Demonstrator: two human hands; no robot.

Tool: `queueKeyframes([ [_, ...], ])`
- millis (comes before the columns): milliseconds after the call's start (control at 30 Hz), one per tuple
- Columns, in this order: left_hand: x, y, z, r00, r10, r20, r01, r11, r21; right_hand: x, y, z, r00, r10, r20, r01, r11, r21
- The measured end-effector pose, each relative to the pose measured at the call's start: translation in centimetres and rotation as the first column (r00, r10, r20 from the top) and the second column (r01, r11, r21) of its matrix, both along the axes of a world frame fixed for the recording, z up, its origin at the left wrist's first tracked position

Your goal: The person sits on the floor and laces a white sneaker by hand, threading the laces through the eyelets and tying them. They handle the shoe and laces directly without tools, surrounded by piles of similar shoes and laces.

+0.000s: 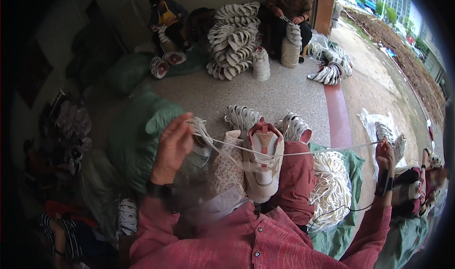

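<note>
A white shoe upper with a dark red collar and tongue trim stands upright between my knees, toe toward me. One white shoelace stretches across it, strung between my two raised hands. My left hand, at the left of the upper, has its fingers closed round a looped bunch of white lace. Out to the far right, my right hand pinches the other end of the lace. Whether the lace passes through the upper's eyelets, I cannot tell.
A heap of white laces lies on green sacking at my right. Nested rows of uppers sit beyond my knees. A bulging green sack stands at left. Two people sit at the back beside a tall pile of uppers; others sit at the sides.
</note>
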State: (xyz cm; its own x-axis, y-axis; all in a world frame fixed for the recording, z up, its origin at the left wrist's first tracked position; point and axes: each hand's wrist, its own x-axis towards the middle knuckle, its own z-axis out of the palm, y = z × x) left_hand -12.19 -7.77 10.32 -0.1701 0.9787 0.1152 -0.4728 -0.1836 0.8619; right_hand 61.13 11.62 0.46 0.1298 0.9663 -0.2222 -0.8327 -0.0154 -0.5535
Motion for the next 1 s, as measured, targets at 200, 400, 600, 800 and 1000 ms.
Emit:
queueKeyframes([
  [200,-7.6,-2.7,-10.6,0.938,0.339,-0.074,-0.345,0.889,-0.3,-1.8,-0.2,-2.0,0.984,-0.168,0.064,0.168,0.986,0.007],
  [400,-6.5,-4.7,-12.0,0.928,0.154,-0.338,-0.321,0.792,-0.519,-2.7,-1.2,0.1,0.979,-0.186,0.088,0.181,0.981,0.064],
  [600,-5.1,-1.6,-13.8,0.785,-0.068,-0.615,-0.229,0.892,-0.391,3.4,-0.6,-1.8,0.994,-0.097,0.051,0.091,0.991,0.1],
  [800,1.6,1.3,-9.1,0.585,0.071,-0.808,-0.087,0.996,0.025,-2.2,0.7,-0.6,0.999,-0.006,0.046,0.007,1.0,-0.02],
  [1000,5.4,5.9,-10.5,0.48,0.153,-0.864,0.087,0.972,0.22,-3.8,-0.8,0.3,0.993,0.115,0.018,-0.114,0.99,-0.079],
])
